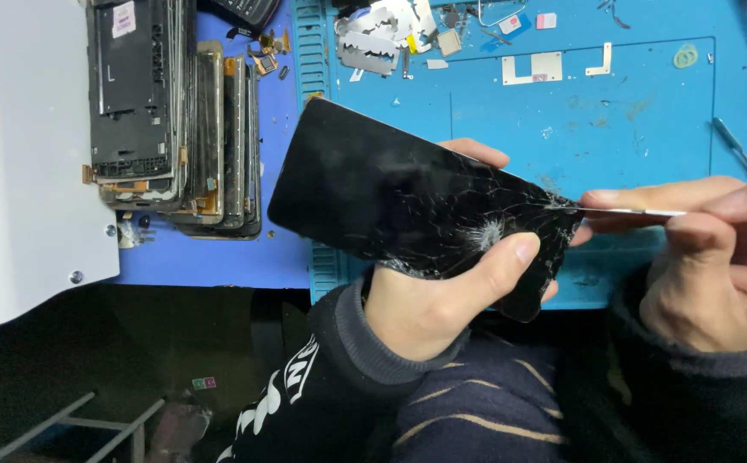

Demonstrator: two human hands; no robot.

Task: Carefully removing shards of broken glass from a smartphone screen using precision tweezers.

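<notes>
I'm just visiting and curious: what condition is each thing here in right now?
Phone screen: black, badly cracked, held tilted above the mat.
Left hand: gripping the screen, thumb on the glass.
Right hand: pinching a thin blade.
Thin blade: tip at the screen's cracked edge.
Stacked phone frames: stripped, lying piled.
Razor blades: loose, heaped on the blue mat.

We see a blue work mat [510,120] w/ scattered metal bits, stacked phone frames [176,129] at left, white housing [22,154] beside, dark floor below.
</notes>
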